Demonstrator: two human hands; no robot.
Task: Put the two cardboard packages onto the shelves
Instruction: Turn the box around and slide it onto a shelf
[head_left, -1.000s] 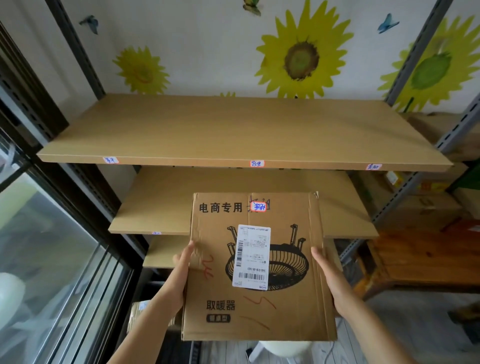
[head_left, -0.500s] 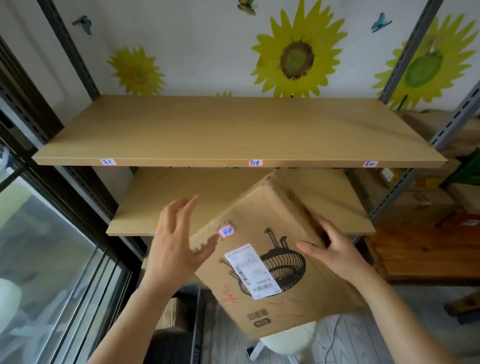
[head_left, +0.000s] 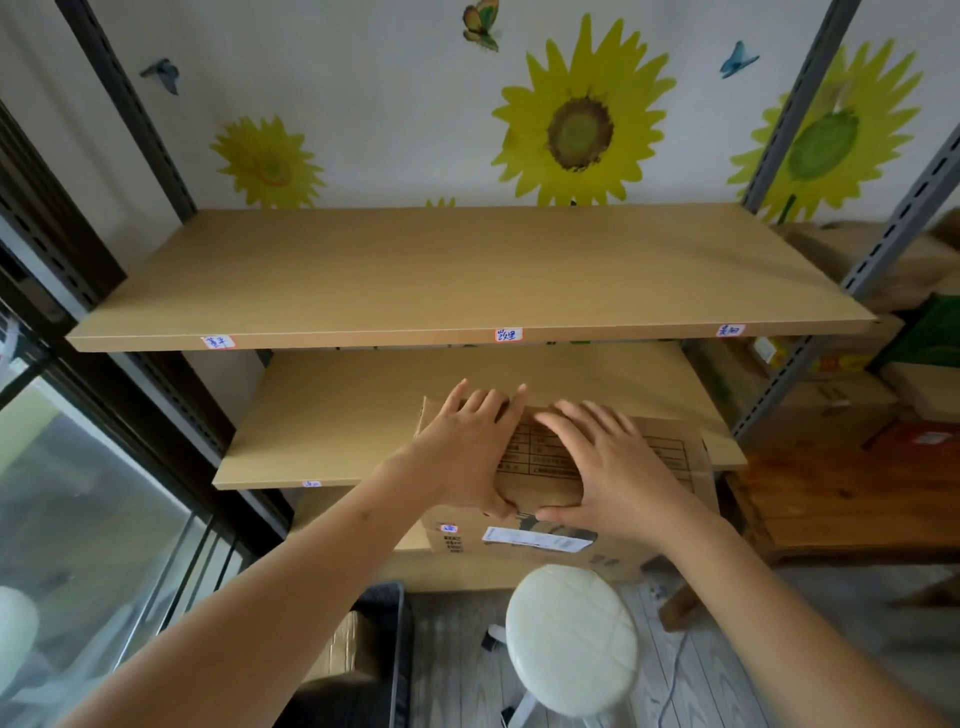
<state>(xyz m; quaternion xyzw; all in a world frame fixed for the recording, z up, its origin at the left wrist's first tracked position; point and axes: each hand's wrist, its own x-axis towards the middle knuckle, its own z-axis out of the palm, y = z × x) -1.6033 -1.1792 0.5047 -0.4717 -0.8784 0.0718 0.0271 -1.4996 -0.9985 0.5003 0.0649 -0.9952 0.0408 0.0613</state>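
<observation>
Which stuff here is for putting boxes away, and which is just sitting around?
For the job:
cardboard package
middle shelf
top shelf
left hand
right hand

Just lying about:
white round stool
wooden bench
boxes on the neighbouring rack
sunflower wall stickers

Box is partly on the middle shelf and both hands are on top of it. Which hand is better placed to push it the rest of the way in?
Right, marginally. The right hand lies flat near the middle of the cardboard box; the left hand sits at its left corner, so its push might twist the box on the middle shelf.
</observation>
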